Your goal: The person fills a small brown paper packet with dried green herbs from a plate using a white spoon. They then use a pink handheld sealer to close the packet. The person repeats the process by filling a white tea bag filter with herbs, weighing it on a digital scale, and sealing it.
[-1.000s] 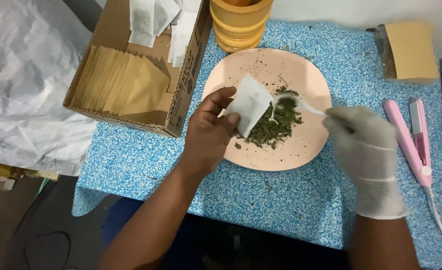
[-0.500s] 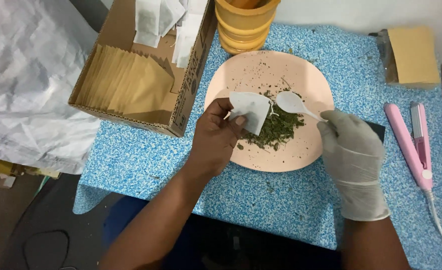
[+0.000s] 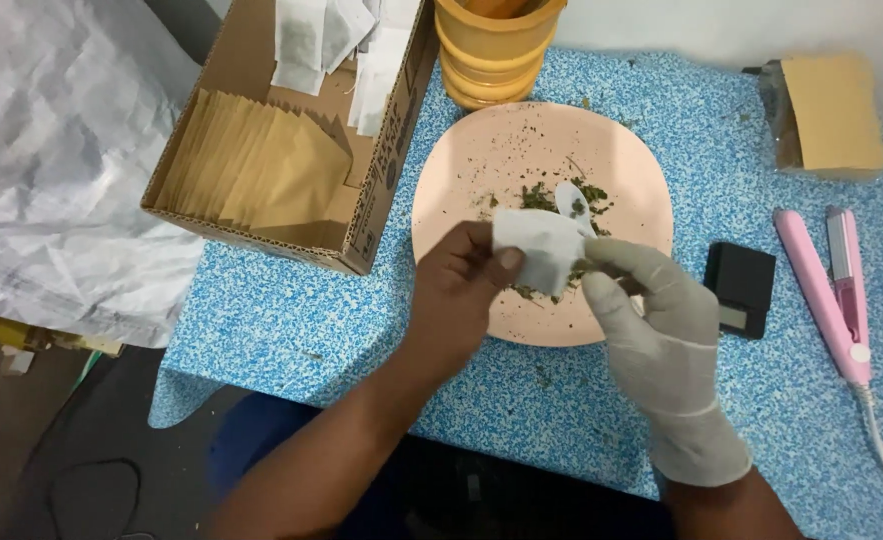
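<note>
Head view: the bare left hand point(image 3: 456, 290) pinches a small white paper filter sachet point(image 3: 536, 250) between thumb and fingers, holding it over the round pink plastic plate point(image 3: 461, 170). The gloved right hand point(image 3: 661, 320) has its fingers closed on the handle of a small white plastic spoon point(image 3: 573, 203), whose bowl sits at the sachet's mouth above the loose pile of dried green herb point(image 3: 551, 195) on the plate.

The sachet's opening looks narrow and limp; if the pinch slackens or the spoon tilts off-centre, herb could spill past the mouth onto the plate or the blue speckled tabletop point(image 3: 291, 320). A hard push of the spoon might also tear the thin paper.

Against the frame half a second earlier, the spoon has come from beside the sachet up to its mouth, and both hands have drawn together over the plate's near half.
</note>
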